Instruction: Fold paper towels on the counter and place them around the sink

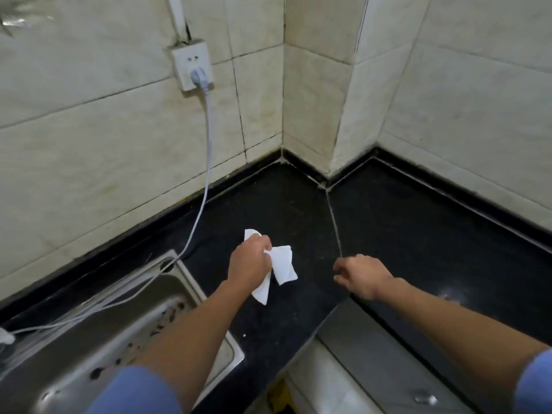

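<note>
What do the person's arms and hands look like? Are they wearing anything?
Both hands, the left hand and the right hand, are bare: no gloves, rings or watch show. The forearms are bare too. Blue sleeves cover the upper arms, ending near the elbows, one on each arm.

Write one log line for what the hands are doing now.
left hand: gripping paper towel above counter | right hand: empty | sink: no towel seen
</note>
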{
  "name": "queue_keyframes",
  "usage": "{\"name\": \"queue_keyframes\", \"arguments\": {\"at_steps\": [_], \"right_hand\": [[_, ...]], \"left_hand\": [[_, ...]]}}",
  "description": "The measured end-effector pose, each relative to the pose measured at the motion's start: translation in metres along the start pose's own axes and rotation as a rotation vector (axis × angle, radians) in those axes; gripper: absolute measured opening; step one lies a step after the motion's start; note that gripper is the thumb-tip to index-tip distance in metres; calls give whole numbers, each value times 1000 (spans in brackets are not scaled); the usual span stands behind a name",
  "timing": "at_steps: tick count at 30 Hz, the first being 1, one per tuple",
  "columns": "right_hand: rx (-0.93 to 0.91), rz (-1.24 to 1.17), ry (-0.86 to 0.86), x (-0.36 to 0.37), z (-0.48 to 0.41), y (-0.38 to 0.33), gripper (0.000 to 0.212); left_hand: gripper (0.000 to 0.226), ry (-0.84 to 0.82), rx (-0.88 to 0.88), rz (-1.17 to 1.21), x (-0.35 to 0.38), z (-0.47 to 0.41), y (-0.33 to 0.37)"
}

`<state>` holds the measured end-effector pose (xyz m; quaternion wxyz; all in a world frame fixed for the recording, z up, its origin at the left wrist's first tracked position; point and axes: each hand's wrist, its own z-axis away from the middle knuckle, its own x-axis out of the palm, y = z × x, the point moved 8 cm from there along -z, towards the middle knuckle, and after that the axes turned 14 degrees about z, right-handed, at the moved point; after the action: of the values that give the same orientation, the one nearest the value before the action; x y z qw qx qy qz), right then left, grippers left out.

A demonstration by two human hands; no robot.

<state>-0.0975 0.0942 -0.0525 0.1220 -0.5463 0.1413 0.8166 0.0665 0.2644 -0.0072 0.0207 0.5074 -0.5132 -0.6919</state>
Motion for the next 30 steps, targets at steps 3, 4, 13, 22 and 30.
{"name": "queue_keyframes", "arguments": {"at_steps": [3,4,13,22,30], "right_hand": [[19,-8,-23,9,-20,4,29],[17,-11,-33,13,-28,1,29],[-37,-129,-141,43,-76,-25,25],[-88,-146,-260,76,-107,-62,42],[-128,-359,-240,67,-134,-29,8]], "left_hand": [[18,-101,-49,2,34,-11,-19],[20,-162,-66,-10,47,-13,-28],[40,-274,-251,133,68,-19,-103],[30,-306,-515,-181,79,-39,-148],[15,-160,-584,14,78,-30,-152]]}}
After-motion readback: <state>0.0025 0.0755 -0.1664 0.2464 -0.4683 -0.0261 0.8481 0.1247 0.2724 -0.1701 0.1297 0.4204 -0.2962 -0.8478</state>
